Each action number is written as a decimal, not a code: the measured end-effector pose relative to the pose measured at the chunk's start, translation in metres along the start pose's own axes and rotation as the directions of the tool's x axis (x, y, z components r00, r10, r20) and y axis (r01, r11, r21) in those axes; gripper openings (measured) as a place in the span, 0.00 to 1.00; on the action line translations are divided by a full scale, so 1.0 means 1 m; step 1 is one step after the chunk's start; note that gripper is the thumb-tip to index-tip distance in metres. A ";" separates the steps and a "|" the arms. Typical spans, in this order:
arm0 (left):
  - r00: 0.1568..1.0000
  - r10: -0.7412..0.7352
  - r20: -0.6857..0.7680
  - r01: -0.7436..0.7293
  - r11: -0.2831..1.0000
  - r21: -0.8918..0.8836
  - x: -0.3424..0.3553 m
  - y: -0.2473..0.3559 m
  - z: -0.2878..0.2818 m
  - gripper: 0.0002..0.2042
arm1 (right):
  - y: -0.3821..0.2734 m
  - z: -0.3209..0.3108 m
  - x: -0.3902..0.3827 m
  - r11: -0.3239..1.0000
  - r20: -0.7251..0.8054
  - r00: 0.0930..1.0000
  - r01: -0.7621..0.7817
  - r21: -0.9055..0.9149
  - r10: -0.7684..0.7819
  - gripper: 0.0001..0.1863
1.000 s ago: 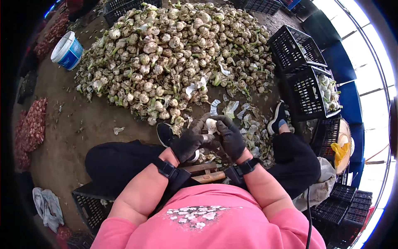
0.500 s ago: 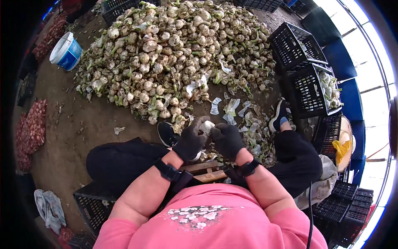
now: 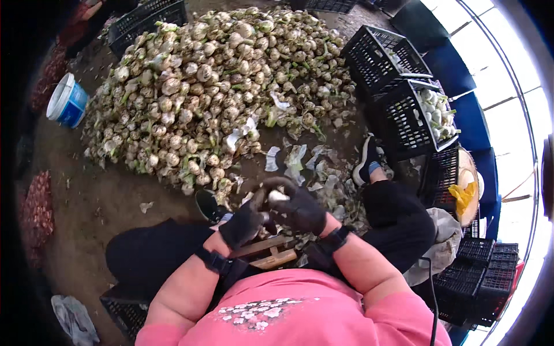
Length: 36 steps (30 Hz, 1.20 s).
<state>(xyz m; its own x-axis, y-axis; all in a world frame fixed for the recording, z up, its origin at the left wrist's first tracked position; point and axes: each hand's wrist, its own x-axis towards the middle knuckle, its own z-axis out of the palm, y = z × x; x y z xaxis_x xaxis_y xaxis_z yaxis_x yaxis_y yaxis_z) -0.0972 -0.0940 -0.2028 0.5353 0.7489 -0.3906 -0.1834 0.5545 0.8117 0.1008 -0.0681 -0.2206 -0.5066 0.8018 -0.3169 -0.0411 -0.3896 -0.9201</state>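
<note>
Resting in the curled fingers of the gloved right hand [image 3: 304, 213], a white bulb [image 3: 278, 196] lies between both hands, nearer to this right one, above the floor [image 3: 81, 230] and just short of the near edge of the bulb pile [image 3: 213, 104]. Its long axis I cannot tell, because the fingers partly cover it. The gloved left hand [image 3: 240, 226] is close beside, fingers bent; whether it also grips the bulb, I cannot tell.
</note>
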 end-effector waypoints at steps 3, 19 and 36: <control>0.999 0.042 -0.003 -0.041 0.993 0.106 0.011 -0.019 0.002 0.32 | -0.025 -0.036 0.014 0.983 -0.121 0.982 -0.155 -0.096 0.143 0.14; 0.981 0.128 -0.148 -0.055 0.905 0.422 0.028 -0.026 -0.026 0.22 | 0.069 -0.112 0.200 0.296 -0.167 0.956 -0.092 -0.951 -0.240 0.23; 0.978 -0.048 -0.205 0.143 0.866 0.479 0.037 -0.044 -0.046 0.27 | 0.027 -0.180 0.196 0.326 -0.240 0.835 -0.077 -0.942 -0.496 0.25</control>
<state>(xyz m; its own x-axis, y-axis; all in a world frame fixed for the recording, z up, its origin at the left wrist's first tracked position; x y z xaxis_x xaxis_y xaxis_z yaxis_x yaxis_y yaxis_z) -0.1067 -0.0738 -0.2727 0.3635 0.7799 -0.5096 0.3127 0.4131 0.8553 0.1550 0.1600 -0.3493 -0.1960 0.9710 0.1365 0.8369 0.2382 -0.4928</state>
